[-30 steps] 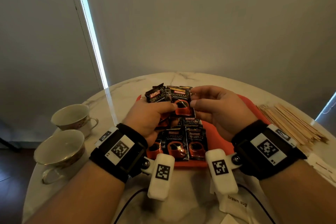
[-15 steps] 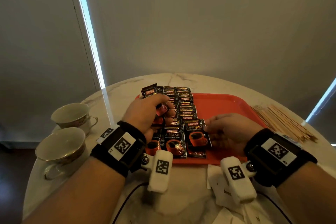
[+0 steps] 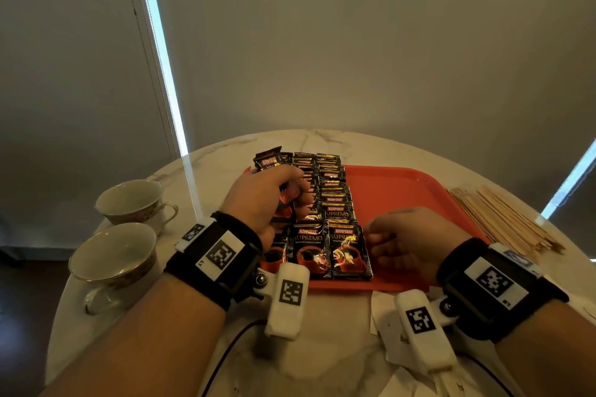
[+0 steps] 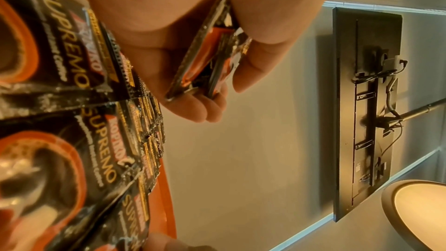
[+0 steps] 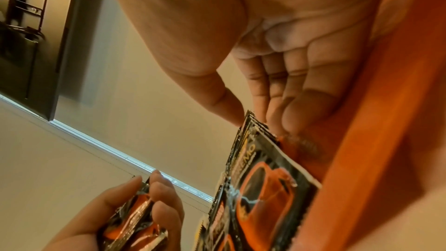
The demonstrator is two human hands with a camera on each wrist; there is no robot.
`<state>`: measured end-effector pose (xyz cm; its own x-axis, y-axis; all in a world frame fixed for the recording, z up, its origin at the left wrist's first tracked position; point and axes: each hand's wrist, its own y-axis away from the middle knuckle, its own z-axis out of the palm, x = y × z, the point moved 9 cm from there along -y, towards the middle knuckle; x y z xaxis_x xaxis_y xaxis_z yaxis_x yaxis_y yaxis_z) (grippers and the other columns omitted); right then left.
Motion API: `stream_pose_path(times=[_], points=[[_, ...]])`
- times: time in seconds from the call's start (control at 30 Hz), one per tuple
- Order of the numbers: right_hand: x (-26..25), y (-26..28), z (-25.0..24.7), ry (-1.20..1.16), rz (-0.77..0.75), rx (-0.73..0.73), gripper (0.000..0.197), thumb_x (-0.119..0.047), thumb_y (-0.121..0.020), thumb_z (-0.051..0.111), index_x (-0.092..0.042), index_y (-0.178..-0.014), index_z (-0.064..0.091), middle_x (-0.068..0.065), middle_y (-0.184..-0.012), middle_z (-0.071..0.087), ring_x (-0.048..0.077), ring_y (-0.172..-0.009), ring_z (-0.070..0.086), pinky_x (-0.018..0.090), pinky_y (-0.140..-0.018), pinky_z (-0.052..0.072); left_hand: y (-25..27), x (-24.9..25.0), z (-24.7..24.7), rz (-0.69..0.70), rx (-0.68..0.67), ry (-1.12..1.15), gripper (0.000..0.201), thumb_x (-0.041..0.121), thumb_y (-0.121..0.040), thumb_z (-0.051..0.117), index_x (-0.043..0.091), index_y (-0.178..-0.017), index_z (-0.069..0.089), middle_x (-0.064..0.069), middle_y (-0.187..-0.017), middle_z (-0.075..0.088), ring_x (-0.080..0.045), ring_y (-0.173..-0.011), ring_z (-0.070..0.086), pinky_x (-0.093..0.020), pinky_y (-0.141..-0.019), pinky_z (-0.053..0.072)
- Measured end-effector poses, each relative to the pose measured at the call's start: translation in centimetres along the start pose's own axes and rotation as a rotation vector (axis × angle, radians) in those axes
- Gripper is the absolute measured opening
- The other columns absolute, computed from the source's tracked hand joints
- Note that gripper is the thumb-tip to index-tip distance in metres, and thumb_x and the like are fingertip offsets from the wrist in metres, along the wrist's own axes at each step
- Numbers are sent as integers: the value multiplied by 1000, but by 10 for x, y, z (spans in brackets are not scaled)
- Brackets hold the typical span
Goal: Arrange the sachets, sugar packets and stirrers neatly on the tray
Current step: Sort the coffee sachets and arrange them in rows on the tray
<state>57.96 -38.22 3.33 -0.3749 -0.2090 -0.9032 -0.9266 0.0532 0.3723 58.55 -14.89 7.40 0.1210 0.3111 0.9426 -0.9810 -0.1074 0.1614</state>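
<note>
**Sachets in rows on the tray, a bundle in the left hand**

At the far left, two teacups stand on the round marble table, the nearer one partly cut by the left forearm. The left hand hovers over the left part of the orange tray, its fingers curled round a small bundle of held sachets; only the top of one pack sticks out above the knuckles in the head view, and how many there are cannot be counted. The left wrist view shows the same bundle edge-on between thumb and fingers.

Under and beside that hand the laid sachets run in overlapping rows from the near rim of the tray toward its far edge. The leftmost row is mostly hidden by the hand and wristband.

The right hand lies on the tray just right of the nearest sachet. In the right wrist view its thumb and fingertips meet the far edge of the right row; whether they pinch a pack or only touch it cannot be told.

Right of the tray, wooden stirrers lie in a loose heap on the table. White sugar packets sit at the near edge, largely covered by the right wrist camera.
</note>
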Motion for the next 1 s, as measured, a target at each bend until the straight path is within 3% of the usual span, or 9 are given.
stream_pose_path(times=[0.17, 0.33, 0.43, 0.5, 0.6, 0.7, 0.83, 0.93, 1.0], points=[[-1, -3, 1, 3, -3, 16, 18, -9, -91, 68, 3, -104, 70, 10, -76, 65, 19, -60, 59, 29, -54, 51, 0, -1, 2, -10, -17, 16, 16, 17, -95, 68, 4, -104, 72, -8, -80, 75, -20, -68, 73, -33, -61, 61], [-26, -5, 3, -95, -159, 35, 13, -11, -93, 67, -2, -102, 71, 10, -84, 65, 14, -56, 55, 27, -50, 44, 1, -2, 7, -19, -78, -5, 17, 10, -98, 58, 4, -103, 73, -14, -88, 77, -29, -77, 78, -37, -64, 64], [-54, -1, 20, -132, -274, -63, 23, -21, -91, 71, -5, -107, 73, 4, -86, 66, 11, -61, 55, 26, -56, 42, 5, -6, 17, -35, -181, -99, 13, 5, -98, 64, 5, -109, 70, -19, -95, 78, -34, -85, 79, -36, -65, 63], [-68, 3, 36, -102, -328, -143, 24, -26, -91, 73, -8, -107, 75, 0, -84, 68, 9, -64, 56, 27, -60, 43, 8, -10, 24, -36, -251, -151, 23, 3, -94, 70, 9, -116, 68, -17, -99, 79, -33, -88, 78, -36, -66, 63], [-76, 3, 49, -88, -391, -163, 17, -20, -91, 73, -7, -100, 73, -3, -74, 66, 8, -61, 55, 26, -57, 42, 7, -9, 25, 10, -271, -211, 30, 4, -89, 76, 15, -116, 71, -11, -100, 80, -27, -86, 78, -36, -69, 62], [-74, -1, 51, -218, -387, -157, 9, -14, -94, 68, -7, -99, 68, -5, -66, 64, 6, -53, 55, 23, -51, 43, 4, -4, 22, 34, -261, -192, 27, 4, -87, 77, 14, -112, 73, -10, -98, 80, -24, -84, 78, -32, -64, 62], [-68, -9, 46, -364, -344, -178, 10, -7, -93, 65, -8, -103, 66, 2, -76, 66, 11, -57, 57, 25, -52, 47, 0, -3, 19, 44, -244, -180, 29, 0, -85, 77, 11, -111, 73, -12, -101, 79, -28, -88, 77, -30, -59, 59], [-69, -10, 44, -369, -348, -200, 11, -8, -93, 66, -7, -104, 67, 4, -77, 65, 13, -61, 56, 25, -52, 50, 1, -2, 21, 75, -263, -217, 30, -3, -84, 78, 11, -110, 73, -11, -101, 80, -29, -91, 78, -35, -65, 60], [-69, -10, 42, -367, -338, -184, 5, -13, -94, 65, -8, -96, 67, 2, -71, 61, 12, -60, 55, 24, -49, 49, 2, 0, 23, 105, -274, -256, 31, -4, -82, 78, 11, -109, 73, -11, -102, 79, -31, -94, 77, -42, -74, 62]])
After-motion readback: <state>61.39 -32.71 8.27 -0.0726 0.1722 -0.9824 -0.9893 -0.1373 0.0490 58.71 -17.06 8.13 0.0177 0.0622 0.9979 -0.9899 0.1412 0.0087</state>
